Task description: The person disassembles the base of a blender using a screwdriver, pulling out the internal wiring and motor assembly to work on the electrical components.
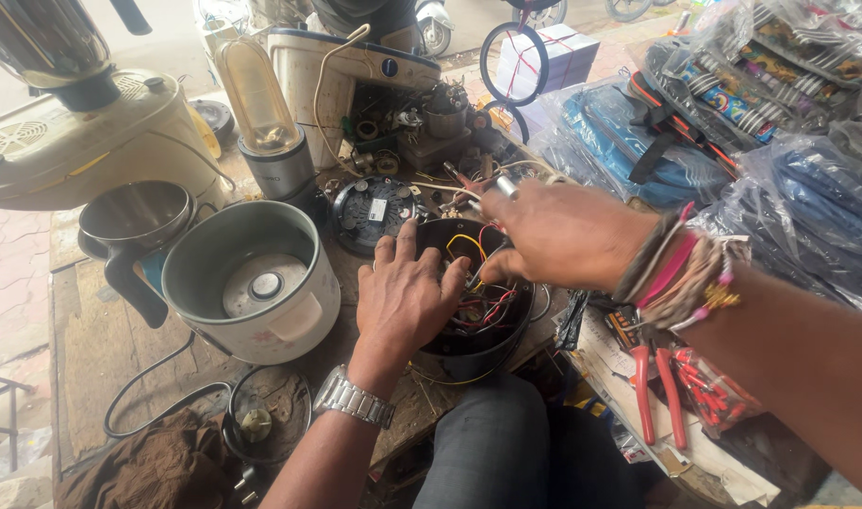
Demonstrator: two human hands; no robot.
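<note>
A black round appliance base [469, 353] lies open on the wooden bench, its red, yellow and black wires [488, 306] exposed. My left hand [405, 300], with a metal watch at the wrist, rests on its rim and presses into the wiring. My right hand [554, 231], with several thread bracelets on the wrist, reaches across from the right and holds a thin metal-tipped tool [502, 186] over the wires. The tool's tip is hidden behind my fingers.
A grey-and-white cooker body [304, 320] with a round heating plate stands left of the base. Behind are a steel pot [137, 215], a blender jar [261, 104], a round black bottom plate [372, 213] and loose parts. Red-handled pliers [659, 391] lie at right, beside plastic-wrapped bags [808, 207].
</note>
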